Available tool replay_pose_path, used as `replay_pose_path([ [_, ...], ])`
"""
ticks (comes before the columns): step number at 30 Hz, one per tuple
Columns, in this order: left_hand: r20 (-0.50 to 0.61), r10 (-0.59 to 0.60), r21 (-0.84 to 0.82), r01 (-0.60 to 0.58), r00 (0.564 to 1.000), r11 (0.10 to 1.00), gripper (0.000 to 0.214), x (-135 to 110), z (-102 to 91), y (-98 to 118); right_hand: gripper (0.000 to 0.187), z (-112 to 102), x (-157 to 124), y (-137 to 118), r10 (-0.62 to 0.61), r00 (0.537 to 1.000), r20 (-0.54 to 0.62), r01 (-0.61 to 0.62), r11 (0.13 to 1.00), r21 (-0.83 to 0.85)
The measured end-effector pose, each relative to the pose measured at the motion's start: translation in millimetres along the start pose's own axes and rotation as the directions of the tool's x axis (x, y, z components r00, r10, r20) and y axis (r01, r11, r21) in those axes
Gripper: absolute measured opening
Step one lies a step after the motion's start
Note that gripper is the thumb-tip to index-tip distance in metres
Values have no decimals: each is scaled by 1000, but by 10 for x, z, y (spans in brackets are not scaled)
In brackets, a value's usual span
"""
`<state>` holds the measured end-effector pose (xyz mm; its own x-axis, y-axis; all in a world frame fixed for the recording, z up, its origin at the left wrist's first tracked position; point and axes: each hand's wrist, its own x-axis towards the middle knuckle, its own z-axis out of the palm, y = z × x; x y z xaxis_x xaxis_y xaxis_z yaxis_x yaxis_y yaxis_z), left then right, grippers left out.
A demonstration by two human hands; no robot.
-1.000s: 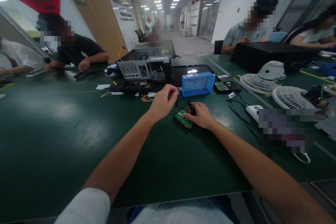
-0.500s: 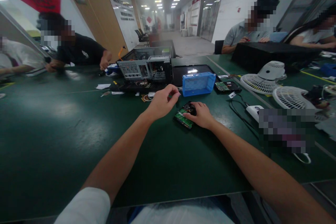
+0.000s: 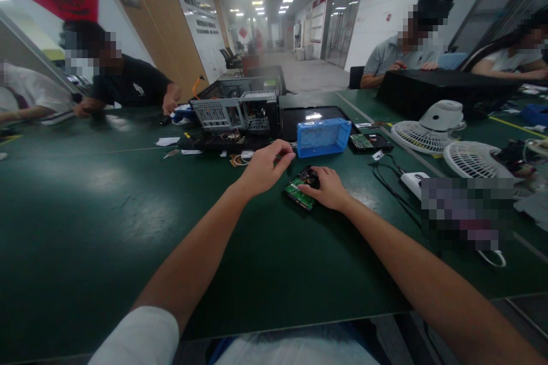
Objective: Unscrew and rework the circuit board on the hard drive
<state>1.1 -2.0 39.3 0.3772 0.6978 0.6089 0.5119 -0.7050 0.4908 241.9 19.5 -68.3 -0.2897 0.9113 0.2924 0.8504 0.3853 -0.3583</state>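
Note:
A small hard drive (image 3: 299, 190) with a green circuit board facing up lies on the dark green table (image 3: 107, 205). My right hand (image 3: 324, 187) rests on its right side, fingers curled over the black end of it. My left hand (image 3: 264, 167) hovers just left of the drive, thumb and fingers pinched together on something too small to make out. A blue plastic bin (image 3: 323, 137) stands just behind both hands.
An open computer case (image 3: 240, 114) sits behind the bin, with a second drive (image 3: 369, 141) to its right. Two white fans (image 3: 432, 125) and black cables (image 3: 391, 179) lie at right. Other people sit at the table's far left and far right.
My left hand's pinch has shifted slightly right and lower toward the bin. The person at far left has raised an arm. My right hand has stayed on the drive.

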Motion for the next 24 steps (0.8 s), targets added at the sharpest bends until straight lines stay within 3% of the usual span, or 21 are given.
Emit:
replay_pose_path([
  [8, -13, 31, 67, -30, 999, 997, 11, 10, -31, -1, 81, -2, 0, -1, -5, 1000, -1, 5, 1000, 1],
  [15, -71, -8, 45, 11, 997, 999, 27, -10, 13, 22, 82, 8, 7, 1, -3, 1000, 2, 3, 1000, -2],
  [24, -106, -42, -17, 41, 993, 999, 23, -15, 43, -25, 80, -24, 4, -36, 4, 1000, -2, -4, 1000, -1],
])
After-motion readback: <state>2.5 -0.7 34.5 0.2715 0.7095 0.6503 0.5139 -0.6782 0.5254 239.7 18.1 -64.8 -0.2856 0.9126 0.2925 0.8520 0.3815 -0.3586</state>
